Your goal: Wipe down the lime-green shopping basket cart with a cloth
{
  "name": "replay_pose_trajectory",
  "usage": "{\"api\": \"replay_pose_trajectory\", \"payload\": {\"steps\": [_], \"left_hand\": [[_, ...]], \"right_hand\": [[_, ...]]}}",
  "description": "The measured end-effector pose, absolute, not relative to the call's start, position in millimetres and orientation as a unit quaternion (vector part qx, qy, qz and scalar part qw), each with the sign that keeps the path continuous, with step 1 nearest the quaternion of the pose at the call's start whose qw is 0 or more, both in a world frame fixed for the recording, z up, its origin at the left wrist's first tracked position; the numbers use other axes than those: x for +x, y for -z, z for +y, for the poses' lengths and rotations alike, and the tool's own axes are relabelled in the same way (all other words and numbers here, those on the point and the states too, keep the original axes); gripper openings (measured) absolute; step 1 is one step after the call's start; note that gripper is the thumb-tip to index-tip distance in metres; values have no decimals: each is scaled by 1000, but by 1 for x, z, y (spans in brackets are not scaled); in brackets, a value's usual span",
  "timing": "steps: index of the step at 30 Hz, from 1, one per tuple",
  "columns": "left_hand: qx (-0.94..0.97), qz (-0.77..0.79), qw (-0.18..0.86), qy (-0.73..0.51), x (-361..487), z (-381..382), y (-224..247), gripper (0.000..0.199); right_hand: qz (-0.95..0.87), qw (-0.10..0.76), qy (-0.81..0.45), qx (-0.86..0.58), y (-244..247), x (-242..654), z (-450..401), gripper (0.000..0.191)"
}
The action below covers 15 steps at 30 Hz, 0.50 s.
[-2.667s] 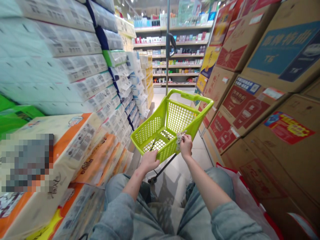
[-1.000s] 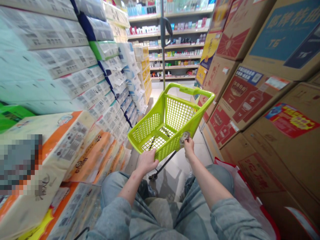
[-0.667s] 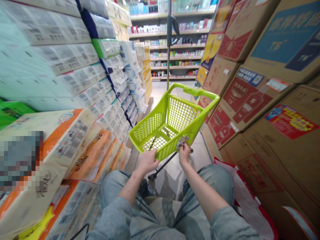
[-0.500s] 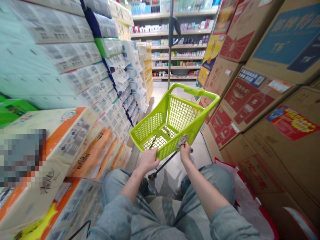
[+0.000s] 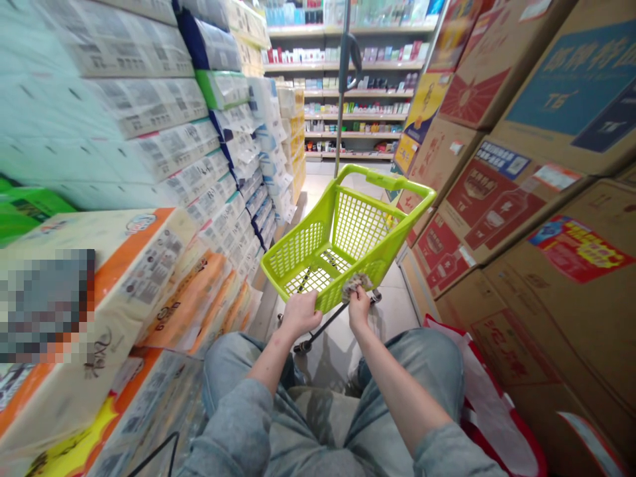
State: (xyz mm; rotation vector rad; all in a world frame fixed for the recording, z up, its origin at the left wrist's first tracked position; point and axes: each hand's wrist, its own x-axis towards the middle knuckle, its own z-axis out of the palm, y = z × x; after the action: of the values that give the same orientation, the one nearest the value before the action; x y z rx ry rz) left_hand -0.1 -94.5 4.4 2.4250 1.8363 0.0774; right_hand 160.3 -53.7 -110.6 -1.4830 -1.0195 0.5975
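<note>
In front of my knees stands a lime-green shopping basket (image 5: 322, 238) with grid walls, tilted on a dark wheeled frame. Nothing lies inside it. My left hand (image 5: 302, 314) is closed over the near corner of its rim. A crumpled greyish cloth (image 5: 356, 283) is pinched in my right hand (image 5: 358, 309) and pressed against the outside of the near side wall. The fingertips of the left hand are hidden behind the rim.
Packs of tissue paper (image 5: 169, 159) are stacked high on the left. Cardboard cartons (image 5: 517, 199) rise on the right, with a red and white bag (image 5: 497, 411) at their foot. A grey pole (image 5: 340, 119) stands behind the basket, and stocked shelves (image 5: 358, 99) lie beyond.
My right hand has slid the cloth a little to the left along the basket's side wall. The left hand keeps its hold on the rim, and the view has shifted slightly.
</note>
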Motion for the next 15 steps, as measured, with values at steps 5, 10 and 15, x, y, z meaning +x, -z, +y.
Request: {"api": "replay_pose_trajectory", "payload": {"steps": [5, 10, 15], "left_hand": [[798, 599, 56, -33, 0, -94, -5, 21], [797, 600, 65, -31, 0, -95, -6, 23], [797, 600, 53, -34, -2, -95, -6, 21]], "right_hand": [[-453, 584, -245, -627, 108, 152, -58, 30], [-435, 591, -230, -639, 107, 144, -61, 33], [-450, 581, -251, -630, 103, 138, -72, 31]]}}
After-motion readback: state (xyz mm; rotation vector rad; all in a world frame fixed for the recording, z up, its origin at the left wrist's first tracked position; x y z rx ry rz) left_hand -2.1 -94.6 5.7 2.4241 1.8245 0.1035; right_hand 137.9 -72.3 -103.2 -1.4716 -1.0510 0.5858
